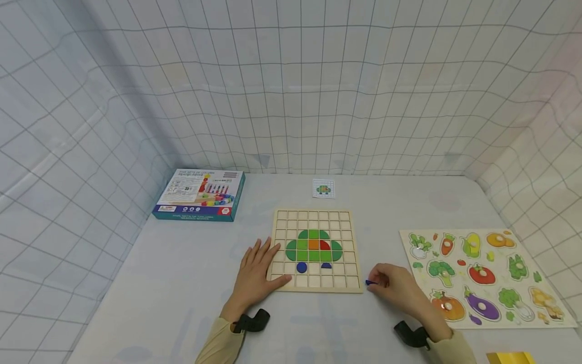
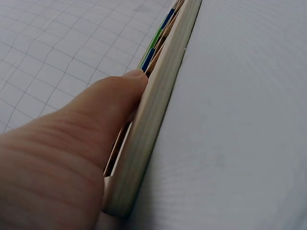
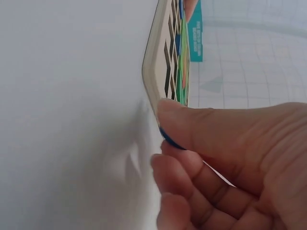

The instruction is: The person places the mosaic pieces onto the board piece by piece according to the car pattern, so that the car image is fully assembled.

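A square wooden grid board (image 1: pixel 334 283) lies on the table in the head view. Green, orange and red pieces form a turtle-like figure (image 1: pixel 302 243) on it. Under that figure sit a full blue circle (image 1: pixel 302 267) and a single blue half circle (image 1: pixel 326 265). My left hand (image 1: pixel 256 275) rests with spread fingers at the board's left edge, its thumb across the lower left corner. Just off the lower right corner, my right hand (image 1: pixel 397 288) pinches a small blue piece (image 3: pixel 172 139) between thumb and index finger; the fingers cover most of it.
Behind the board lies a small pattern card (image 1: pixel 324 188) showing a similar figure. A boxed toy set (image 1: pixel 200 194) is at the back left. To the right spreads a vegetable puzzle board (image 1: pixel 488 278). Part of a yellow object (image 1: pixel 511 358) shows at the bottom right.
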Available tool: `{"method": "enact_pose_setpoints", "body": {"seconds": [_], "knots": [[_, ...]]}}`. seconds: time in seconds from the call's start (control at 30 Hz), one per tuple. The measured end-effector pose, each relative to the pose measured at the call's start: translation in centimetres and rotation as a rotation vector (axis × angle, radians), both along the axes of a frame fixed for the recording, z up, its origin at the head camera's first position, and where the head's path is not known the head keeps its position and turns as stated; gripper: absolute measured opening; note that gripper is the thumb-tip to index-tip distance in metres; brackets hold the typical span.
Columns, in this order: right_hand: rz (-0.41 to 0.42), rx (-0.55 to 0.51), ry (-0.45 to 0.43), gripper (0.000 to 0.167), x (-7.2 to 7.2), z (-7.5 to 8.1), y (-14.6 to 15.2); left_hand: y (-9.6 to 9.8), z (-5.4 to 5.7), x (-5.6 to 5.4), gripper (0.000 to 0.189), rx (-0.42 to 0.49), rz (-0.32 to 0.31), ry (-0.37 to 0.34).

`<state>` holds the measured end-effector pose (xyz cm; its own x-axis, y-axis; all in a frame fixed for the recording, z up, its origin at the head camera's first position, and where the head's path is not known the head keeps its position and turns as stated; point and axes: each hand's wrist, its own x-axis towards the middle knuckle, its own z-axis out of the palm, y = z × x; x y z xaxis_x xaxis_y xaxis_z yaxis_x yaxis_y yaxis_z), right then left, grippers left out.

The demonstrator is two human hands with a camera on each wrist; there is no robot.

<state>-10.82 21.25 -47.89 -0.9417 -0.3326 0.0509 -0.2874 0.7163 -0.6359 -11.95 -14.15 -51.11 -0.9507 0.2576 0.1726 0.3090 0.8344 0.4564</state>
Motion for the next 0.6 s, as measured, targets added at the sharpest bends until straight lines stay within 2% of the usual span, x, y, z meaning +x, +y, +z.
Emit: {"method": "enact_pose_setpoints", "body": {"seconds": [0.13,0.27,0.6], "knots": [[0.018,-0.069,0.031,0.019,-0.2,0.0,-0.9,0.0,-0.1,0.0,0.084,0.002,-0.001,-0.001],[0.044,-0.13,0.007,0.016,-0.7,0.1,-2.2,0.0,-0.1,0.0,0.084,0.003,0.0,0.0],[0.048,-0.121,-0.031,0.011,-1.9,0.1,-5.8,0.1,0.1,0.1,0.084,-0.004,-0.001,0.011]]}}
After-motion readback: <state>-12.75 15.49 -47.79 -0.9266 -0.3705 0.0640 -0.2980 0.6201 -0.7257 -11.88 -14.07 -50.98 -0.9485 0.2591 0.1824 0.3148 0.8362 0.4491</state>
